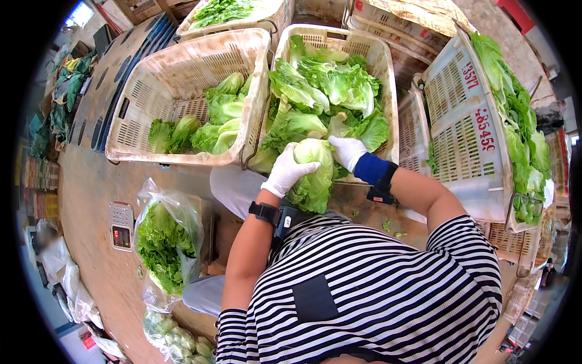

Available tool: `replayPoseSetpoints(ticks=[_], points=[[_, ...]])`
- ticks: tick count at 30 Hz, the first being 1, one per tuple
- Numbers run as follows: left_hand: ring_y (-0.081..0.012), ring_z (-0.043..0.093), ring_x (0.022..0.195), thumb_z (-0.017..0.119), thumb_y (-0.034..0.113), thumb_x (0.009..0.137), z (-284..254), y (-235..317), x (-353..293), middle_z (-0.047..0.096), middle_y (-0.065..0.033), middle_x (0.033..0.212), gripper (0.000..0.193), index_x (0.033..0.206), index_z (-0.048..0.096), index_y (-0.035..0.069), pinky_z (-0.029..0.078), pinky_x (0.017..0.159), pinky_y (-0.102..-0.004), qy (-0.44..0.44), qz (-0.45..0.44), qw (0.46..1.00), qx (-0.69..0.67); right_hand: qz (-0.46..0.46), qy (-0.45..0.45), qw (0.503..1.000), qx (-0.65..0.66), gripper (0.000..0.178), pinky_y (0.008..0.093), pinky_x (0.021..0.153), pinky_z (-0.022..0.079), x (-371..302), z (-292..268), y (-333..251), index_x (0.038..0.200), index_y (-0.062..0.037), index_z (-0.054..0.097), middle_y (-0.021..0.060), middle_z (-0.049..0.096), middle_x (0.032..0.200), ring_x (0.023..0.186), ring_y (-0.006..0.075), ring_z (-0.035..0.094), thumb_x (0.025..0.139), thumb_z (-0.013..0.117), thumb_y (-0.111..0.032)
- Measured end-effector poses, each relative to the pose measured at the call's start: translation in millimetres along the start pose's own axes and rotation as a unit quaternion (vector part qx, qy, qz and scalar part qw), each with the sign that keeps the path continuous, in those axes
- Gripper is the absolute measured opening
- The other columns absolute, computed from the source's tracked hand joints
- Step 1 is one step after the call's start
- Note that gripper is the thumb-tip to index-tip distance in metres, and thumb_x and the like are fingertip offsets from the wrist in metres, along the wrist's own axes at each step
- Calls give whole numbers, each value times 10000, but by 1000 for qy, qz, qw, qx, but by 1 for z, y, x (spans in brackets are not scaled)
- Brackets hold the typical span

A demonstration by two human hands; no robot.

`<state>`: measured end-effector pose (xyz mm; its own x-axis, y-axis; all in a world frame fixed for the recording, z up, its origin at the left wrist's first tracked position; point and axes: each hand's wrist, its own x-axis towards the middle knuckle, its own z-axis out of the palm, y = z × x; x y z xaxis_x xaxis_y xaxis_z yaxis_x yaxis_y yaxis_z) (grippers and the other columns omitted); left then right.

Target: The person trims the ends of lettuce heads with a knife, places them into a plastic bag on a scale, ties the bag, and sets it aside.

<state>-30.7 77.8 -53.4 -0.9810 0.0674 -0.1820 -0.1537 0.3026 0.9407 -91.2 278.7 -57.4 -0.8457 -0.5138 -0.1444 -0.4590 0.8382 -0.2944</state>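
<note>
My left hand [290, 171], in a white glove, is wrapped round a pale green head of lettuce [313, 159] held upright in front of my body. My right hand [348, 152], also gloved, is at the right side of that head with its fingers drawn together. What its fingertips pinch is too small to make out. Just beyond both hands stands an off-white plastic crate [388, 73] heaped with loose lettuce [339, 85]. A second dirty white crate [182, 67], at its left, has several lettuce heads [221, 112] along its right side and front.
At the lower left a clear plastic bag [197, 224] of leafy lettuce stands beside a digital scale display [122, 225]. Another bag [176, 337] of lettuce lies nearer. On the right rises a tall white crate [464, 127] with greens behind it. Blue-edged stacked boards [115, 79] stand at far left.
</note>
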Motion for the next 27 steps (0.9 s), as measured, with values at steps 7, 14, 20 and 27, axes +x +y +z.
replayPoseSetpoints(ticks=[7, 14, 20, 27], points=[[-284, 515, 1013, 789, 327, 541, -10, 41, -27, 545, -159, 1065, 755, 1140, 475, -10, 396, 898, -344, 26, 108, 994, 18, 162, -48, 970, 176, 247, 332, 522, 459, -50, 55, 78, 913, -34, 558, 114, 586, 644, 554, 219, 573, 791, 596, -245], [-245, 451, 1085, 784, 308, 513, -13, 122, -31, 514, -53, 1172, 755, 1178, 481, 122, 225, 1015, -425, 96, 358, 906, 204, 204, -208, 534, 793, 529, 309, 741, 522, -86, -50, 19, 1083, -73, 476, 157, 559, 1122, 909, 230, 613, 864, 423, -552], [-259, 312, 1257, 736, 374, 546, 12, 128, -26, 419, 27, 1330, 666, 1172, 518, 316, 102, 1038, -495, 52, 460, 775, 429, -22, -157, 325, 932, 632, 400, 960, 411, -39, -19, 15, 1295, -92, 391, 108, 454, 1289, 1142, 245, 487, 858, 427, -547], [-268, 392, 1203, 636, 161, 649, 1, 94, -10, 447, 19, 1293, 483, 1100, 592, 328, 343, 973, -438, 124, 473, 783, 383, -36, -12, 365, 930, 489, 377, 901, 458, -9, -29, 13, 1258, -53, 418, 106, 516, 1220, 1081, 231, 534, 880, 503, -351]])
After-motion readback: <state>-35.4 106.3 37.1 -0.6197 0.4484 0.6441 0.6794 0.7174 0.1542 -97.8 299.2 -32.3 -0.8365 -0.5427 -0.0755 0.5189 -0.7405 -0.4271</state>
